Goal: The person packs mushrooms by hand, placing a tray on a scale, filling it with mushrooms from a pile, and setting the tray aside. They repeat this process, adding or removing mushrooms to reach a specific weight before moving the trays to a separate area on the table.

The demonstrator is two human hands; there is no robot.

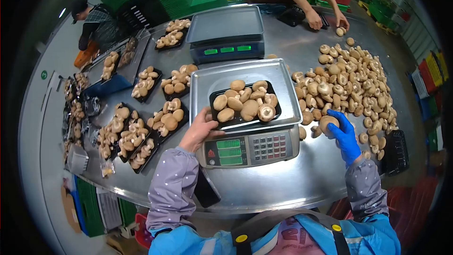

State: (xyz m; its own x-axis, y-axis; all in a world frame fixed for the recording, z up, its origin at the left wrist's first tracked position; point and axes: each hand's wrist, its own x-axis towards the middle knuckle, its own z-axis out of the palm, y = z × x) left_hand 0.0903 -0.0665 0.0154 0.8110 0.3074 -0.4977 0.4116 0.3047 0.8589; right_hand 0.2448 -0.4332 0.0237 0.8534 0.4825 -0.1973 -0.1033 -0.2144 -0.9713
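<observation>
A black tray (222, 124) filled with several brown mushrooms (249, 109) rests on the metal pan of a digital scale (226, 153). My bare left hand (204, 130) grips the tray's left front edge, its fingers at the rim. In my blue-gloved right hand (343, 137) is a single mushroom (329, 125), held by its cap between thumb and fingers. That hand is to the right of the scale, at the near edge of a large mushroom pile (347, 82).
Behind stands a second scale (226, 26). Filled mushroom trays (165, 120) cover the left side. A black device (206, 191) lies near the front edge, an empty black tray (396, 153) far right. Across the table, a co-worker's hands (314, 19) work; another person (96, 26) stands back left.
</observation>
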